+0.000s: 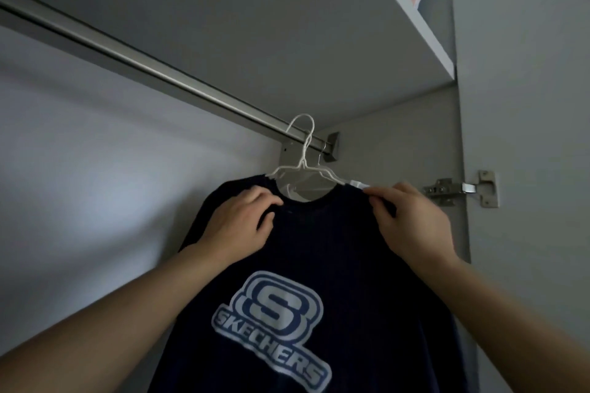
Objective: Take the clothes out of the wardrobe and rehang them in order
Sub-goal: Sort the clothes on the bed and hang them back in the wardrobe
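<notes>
1. The left hand (238,220) lies on the left shoulder of the T-shirt (303,265) near the collar, fingers curled into the cloth and gripping it.
2. The right hand (412,217) pinches the shirt's right shoulder seam between thumb and fingertips, just beside a white tag at the end of the hanger (305,167).
3. The dark shirt (a big pale logo on its chest) hangs on the white wire hanger, whose hook sits at the rail (153,72) close to the rail's right-end bracket; whether the hook bears fully on the rail I cannot tell.
4. A second, thinner hook shows just behind it.
5. Above the rail runs a shelf (412,16), and a door hinge (459,188) sits to the right.
6. Judgement: this looks like squaring the shirt on its hanger during rehanging. Next calls for pulling both shoulders even, then letting go gently so the hanger does not swing off.
</notes>
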